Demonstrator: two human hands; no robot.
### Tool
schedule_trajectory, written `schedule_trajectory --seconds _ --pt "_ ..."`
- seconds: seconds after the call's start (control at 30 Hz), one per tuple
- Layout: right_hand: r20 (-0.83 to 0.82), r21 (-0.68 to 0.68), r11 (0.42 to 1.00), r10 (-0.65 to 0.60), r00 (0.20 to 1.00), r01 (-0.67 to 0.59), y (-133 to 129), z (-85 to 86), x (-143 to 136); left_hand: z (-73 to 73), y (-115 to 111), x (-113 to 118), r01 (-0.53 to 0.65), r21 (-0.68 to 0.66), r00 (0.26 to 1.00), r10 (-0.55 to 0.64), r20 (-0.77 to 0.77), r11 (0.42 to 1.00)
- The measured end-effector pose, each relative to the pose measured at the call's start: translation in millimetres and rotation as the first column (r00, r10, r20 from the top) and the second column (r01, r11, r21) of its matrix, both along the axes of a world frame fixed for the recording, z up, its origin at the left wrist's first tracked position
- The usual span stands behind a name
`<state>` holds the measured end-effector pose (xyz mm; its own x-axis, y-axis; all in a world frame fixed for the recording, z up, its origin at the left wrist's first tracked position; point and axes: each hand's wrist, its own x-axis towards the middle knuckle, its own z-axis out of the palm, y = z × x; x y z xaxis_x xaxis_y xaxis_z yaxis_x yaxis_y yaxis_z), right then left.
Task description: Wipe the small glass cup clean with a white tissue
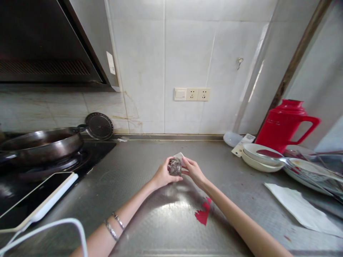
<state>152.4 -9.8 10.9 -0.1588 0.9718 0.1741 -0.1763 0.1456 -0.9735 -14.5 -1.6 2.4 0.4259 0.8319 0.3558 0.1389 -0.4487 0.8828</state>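
Above the middle of the steel counter, my left hand (163, 174) is wrapped round a small dark, glassy, jar-like object (175, 167). Its exact kind is hard to make out. My right hand (194, 171) meets it from the other side, fingers bent and close against it. Between the right fingertips and the top of the object shows a white piece of paper or tissue (179, 155), partly hidden by the fingers. On the counter (150, 221) below my right forearm lies a torn red scrap (204, 213).
Left, a metal pan (50, 146) sits on the black stove, with a tablet-like device (40, 200) and white cable (64, 221) in front. Right stand a red thermos jug (281, 125), stacked bowls (261, 166) and plates (308, 167), beside a white paper sheet (300, 207).
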Motion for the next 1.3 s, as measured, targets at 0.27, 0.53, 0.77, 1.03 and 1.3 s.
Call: schedule_trajectory --seconds 0.27,0.53,0.77,1.03,1.3 --pt "0.279 0.502 0.85 -0.332 0.901 0.158 -3 6.2 7 0.7 -2 4 -0.027 -0.065 0.999 0.03 0.043 0.998" --pt "0.304 0.686 0.721 -0.405 0.863 0.096 -18 13.7 4 1.0 -5 11 -0.007 -0.153 0.976 0.04 0.216 0.988" --pt "0.28 0.62 0.761 -0.442 0.852 0.191 -15 6.8 5 2.2 -7 9 -0.021 -0.131 0.985 0.043 0.167 0.991" --pt "0.265 0.637 0.746 -0.448 0.854 0.194 -20 9.8 1 1.4 -7 10 -0.006 -0.126 0.98 0.031 0.197 0.992" --pt "0.275 0.652 0.735 -0.456 0.847 0.184 -19 6.6 1 1.7 -7 10 -0.057 -0.105 0.987 0.072 0.147 0.993"
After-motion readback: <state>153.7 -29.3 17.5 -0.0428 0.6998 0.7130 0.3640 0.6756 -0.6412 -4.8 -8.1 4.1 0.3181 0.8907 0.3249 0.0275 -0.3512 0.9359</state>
